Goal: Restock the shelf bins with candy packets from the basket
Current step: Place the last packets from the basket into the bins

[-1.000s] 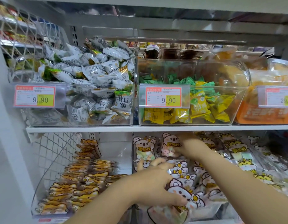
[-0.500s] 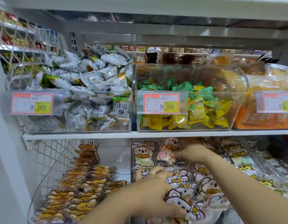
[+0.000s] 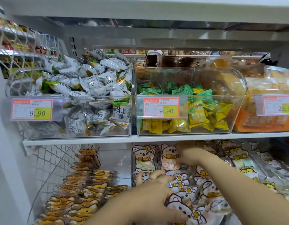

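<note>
Lower shelf, centre clear bin (image 3: 132, 161): the left hand (image 3: 150, 194) curls over and grips the near koala candy packets (image 3: 187, 208), while the right hand (image 3: 190, 155), farther in, pinches an upright packet (image 3: 169, 160) at the bin's far end.

Price tags on upper shelf bins:
- left price tag (image 3: 32, 109): 9.90
- middle price tag (image 3: 160, 107): 9.90, red header 商品标价签
- right price tag (image 3: 278, 104): 29.9, cut off by frame edge

Small print on all three is unreadable.

White packets (image 3: 121, 111), upper left: 酸甜梅. Koala packets (image 3: 143, 158), lower shelf: 罗班长.
</note>
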The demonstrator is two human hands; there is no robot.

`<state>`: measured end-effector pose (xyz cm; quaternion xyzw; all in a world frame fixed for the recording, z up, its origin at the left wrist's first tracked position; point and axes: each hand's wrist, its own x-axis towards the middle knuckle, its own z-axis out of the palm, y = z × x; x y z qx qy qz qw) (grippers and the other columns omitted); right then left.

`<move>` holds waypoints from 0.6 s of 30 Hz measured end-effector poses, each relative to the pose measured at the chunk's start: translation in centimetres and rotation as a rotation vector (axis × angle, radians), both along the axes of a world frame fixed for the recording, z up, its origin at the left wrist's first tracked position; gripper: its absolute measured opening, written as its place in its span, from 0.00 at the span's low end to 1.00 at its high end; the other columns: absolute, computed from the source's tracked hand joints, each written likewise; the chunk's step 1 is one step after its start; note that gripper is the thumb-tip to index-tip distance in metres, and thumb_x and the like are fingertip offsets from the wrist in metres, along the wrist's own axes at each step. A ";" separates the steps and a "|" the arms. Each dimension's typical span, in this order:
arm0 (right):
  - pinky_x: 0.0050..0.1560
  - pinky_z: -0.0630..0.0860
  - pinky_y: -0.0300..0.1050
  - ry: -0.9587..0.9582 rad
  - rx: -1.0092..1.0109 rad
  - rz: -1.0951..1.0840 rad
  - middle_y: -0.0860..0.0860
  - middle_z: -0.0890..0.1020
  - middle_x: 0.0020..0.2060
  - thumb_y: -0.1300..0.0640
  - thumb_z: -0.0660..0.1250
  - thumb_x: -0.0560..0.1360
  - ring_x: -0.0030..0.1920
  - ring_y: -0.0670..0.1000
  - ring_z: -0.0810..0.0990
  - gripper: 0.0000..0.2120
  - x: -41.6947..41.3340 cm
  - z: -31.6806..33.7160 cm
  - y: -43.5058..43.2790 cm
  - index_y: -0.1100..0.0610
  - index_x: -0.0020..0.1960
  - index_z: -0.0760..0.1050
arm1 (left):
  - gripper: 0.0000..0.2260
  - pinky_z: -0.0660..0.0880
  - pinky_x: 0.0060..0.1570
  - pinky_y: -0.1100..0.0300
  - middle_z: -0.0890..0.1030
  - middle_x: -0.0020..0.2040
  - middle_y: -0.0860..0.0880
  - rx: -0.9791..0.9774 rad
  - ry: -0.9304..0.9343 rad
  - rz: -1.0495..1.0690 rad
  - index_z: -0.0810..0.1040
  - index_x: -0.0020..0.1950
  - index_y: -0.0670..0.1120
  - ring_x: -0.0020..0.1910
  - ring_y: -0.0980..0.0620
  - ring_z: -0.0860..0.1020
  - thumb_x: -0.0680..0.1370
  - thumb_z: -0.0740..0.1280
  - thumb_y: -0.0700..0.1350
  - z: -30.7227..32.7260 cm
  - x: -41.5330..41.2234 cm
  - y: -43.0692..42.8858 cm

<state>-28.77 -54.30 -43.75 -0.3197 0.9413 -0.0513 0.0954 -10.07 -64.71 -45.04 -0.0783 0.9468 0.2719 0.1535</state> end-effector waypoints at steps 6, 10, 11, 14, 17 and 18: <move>0.53 0.78 0.49 0.062 0.093 0.052 0.53 0.77 0.51 0.48 0.71 0.76 0.51 0.54 0.79 0.19 -0.4 -0.2 0.2 0.57 0.60 0.72 | 0.40 0.33 0.74 0.35 0.52 0.79 0.60 -0.052 0.023 -0.087 0.63 0.78 0.59 0.78 0.54 0.38 0.69 0.72 0.68 0.1 0.2 -0.5; 0.45 0.72 0.45 0.147 0.153 0.178 0.57 0.78 0.50 0.52 0.71 0.76 0.50 0.56 0.77 0.16 1.6 0.0 -2.5 0.59 0.59 0.74 | 0.41 0.34 0.74 0.34 0.47 0.81 0.59 -0.047 0.015 -0.125 0.59 0.79 0.60 0.81 0.48 0.38 0.70 0.68 0.71 0.1 0.4 -1.5; 0.45 0.71 0.45 0.157 0.160 0.195 0.59 0.79 0.53 0.53 0.71 0.76 0.51 0.57 0.78 0.16 1.8 -0.2 -3.0 0.60 0.59 0.74 | 0.42 0.34 0.74 0.34 0.46 0.81 0.59 -0.053 0.013 -0.124 0.58 0.79 0.61 0.81 0.46 0.37 0.69 0.67 0.72 -0.1 0.3 -1.6; 0.47 0.71 0.44 0.146 0.168 0.187 0.58 0.78 0.58 0.51 0.71 0.77 0.56 0.58 0.78 0.18 2.0 -0.5 -2.9 0.61 0.61 0.73 | 0.41 0.33 0.74 0.36 0.45 0.81 0.59 -0.055 0.013 -0.126 0.58 0.80 0.60 0.80 0.46 0.37 0.71 0.68 0.70 0.3 0.5 -1.4; 0.56 0.75 0.47 0.086 0.189 0.177 0.58 0.77 0.63 0.48 0.69 0.78 0.61 0.57 0.77 0.22 1.8 -0.1 -2.2 0.58 0.67 0.71 | 0.41 0.31 0.75 0.38 0.44 0.82 0.58 -0.029 0.007 -0.138 0.55 0.81 0.59 0.80 0.49 0.38 0.73 0.69 0.67 1.1 0.8 -1.1; 0.62 0.74 0.48 0.042 0.188 0.181 0.57 0.75 0.68 0.46 0.68 0.78 0.65 0.57 0.75 0.26 1.8 0.3 -1.9 0.56 0.72 0.68 | 0.42 0.31 0.75 0.38 0.45 0.82 0.58 -0.032 0.022 -0.155 0.53 0.81 0.59 0.80 0.52 0.39 0.73 0.69 0.68 1.2 0.8 -1.2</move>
